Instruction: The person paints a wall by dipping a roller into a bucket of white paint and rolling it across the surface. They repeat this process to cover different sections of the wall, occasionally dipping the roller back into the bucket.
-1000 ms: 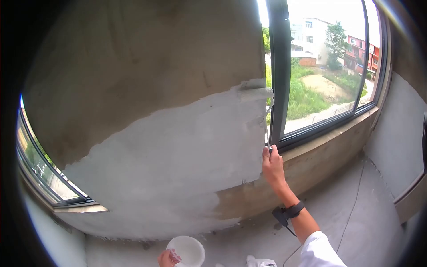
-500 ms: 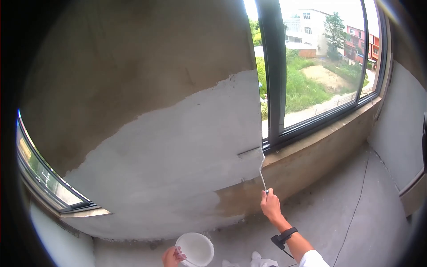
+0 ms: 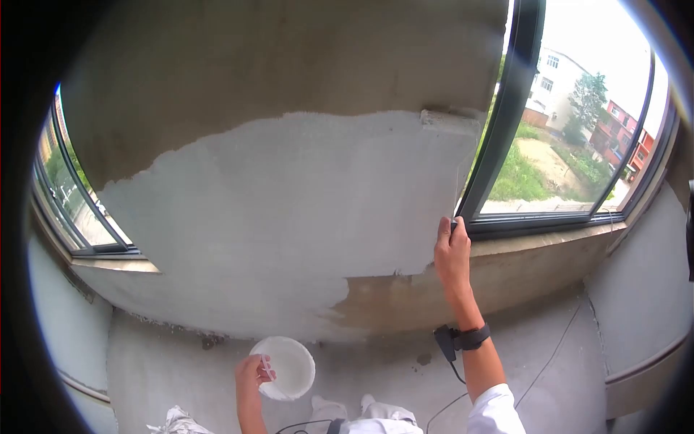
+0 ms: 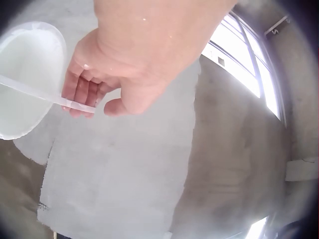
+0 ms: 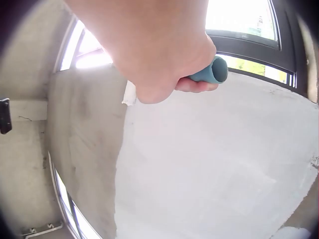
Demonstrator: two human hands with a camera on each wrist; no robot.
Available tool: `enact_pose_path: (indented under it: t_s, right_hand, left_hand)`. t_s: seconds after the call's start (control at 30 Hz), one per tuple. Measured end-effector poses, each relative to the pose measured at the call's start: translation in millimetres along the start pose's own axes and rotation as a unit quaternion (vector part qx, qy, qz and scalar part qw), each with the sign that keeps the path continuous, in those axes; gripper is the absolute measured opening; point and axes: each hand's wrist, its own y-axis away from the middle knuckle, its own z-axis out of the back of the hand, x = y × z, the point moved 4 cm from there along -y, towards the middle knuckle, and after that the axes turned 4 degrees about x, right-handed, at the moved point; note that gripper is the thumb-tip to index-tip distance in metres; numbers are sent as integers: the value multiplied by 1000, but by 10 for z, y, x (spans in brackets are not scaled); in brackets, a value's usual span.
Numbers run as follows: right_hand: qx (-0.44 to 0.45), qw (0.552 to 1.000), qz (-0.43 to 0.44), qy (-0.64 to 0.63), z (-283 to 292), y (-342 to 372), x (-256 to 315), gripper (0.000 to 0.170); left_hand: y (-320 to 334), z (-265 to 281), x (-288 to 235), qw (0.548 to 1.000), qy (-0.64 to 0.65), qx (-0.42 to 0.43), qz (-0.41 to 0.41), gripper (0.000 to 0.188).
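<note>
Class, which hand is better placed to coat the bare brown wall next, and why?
Probably the right hand: it grips the teal tubular handle of the white cylindrical roller, at the top of the white coating. The left hand holds the round white bucket by its translucent strap.

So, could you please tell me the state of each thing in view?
Grey-brown cement wall: partly coated white, bare above.
White cylindrical paint roller: at the white coating's upper edge.
Right hand: grips the roller's teal handle.
White round plastic bucket: lidless.
Left hand: holds the bucket's pale strap handle.
Dark-framed windows: unclear whether open or shut.
</note>
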Motion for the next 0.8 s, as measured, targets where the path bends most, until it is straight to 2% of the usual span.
enact_pose_path:
  t_s: [0.07,0.17,0.27,0.5,0.57,0.67,0.8]
  right_hand:
    - [5,1000,-6,3,-146,205,-118,33]
    - [56,996,-67,5,-492,673,-619,34]
    - [143,971,-168,88,-794,1224,-1133,33]
    - [198,930,-278,135,-1316,2183,-2216,30]
    - [179,943,-245,134,-1413,2241,-2427,29]
    - [164,957,-205,125,-1402,2137,-2373,27]
    - [154,971,-135,120,-1265,1694,-1823,26]
  left_hand:
    - [16,-4,33,1000,-5,-6,9,32]
    - [-29,30,122,999,-16,-14,25,31]
    - [-56,86,221,998,-39,-14,53,29]
    - [-140,111,455,992,-72,-9,107,30]
    - [-120,106,477,990,-84,-13,115,30]
    - [-99,135,456,988,-94,-15,120,30]
    - [-55,307,454,989,-80,-5,121,29]
